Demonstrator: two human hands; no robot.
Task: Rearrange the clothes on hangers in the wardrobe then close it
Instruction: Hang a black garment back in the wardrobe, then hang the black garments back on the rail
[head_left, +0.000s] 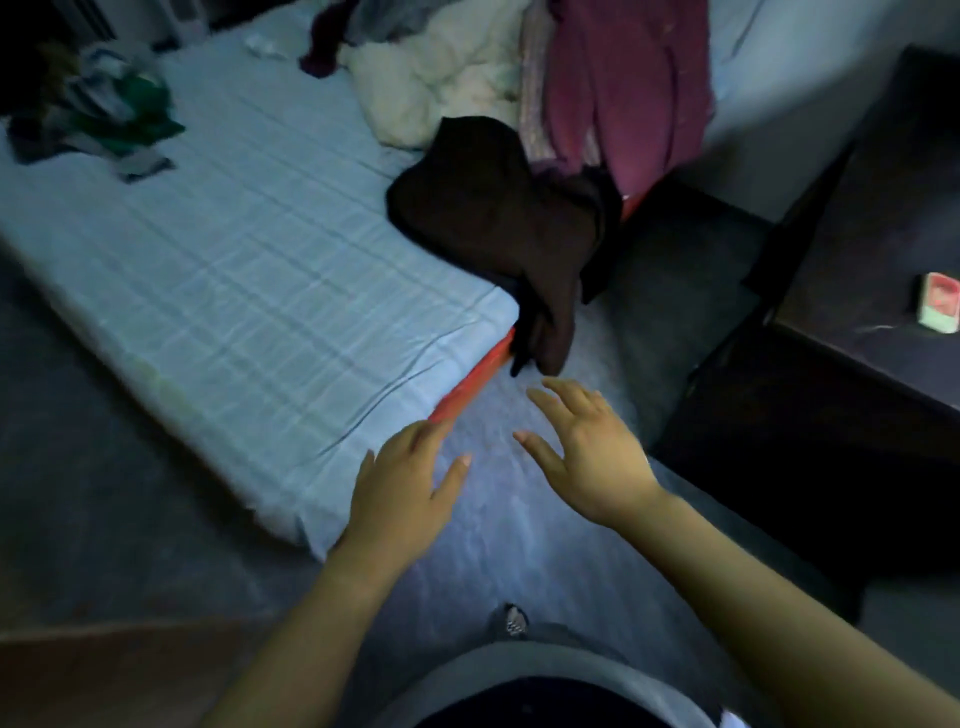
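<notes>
A dark brown garment (498, 223) lies heaped on the near right corner of the mattress (234, 270), one end hanging over the edge toward the floor. Behind it lie a maroon garment (623, 88) and a cream fluffy one (441, 78). My left hand (400, 493) hovers at the mattress's near edge, fingers apart, holding nothing. My right hand (587, 457) is stretched out just below the hanging end of the brown garment, fingers spread and empty. No wardrobe or hanger is in view.
A green and grey pile of clothes (114, 114) sits at the mattress's far left. Dark furniture (831, 338) stands to the right, with a small red and white box (940, 309) on its top. Grey floor surrounds the mattress.
</notes>
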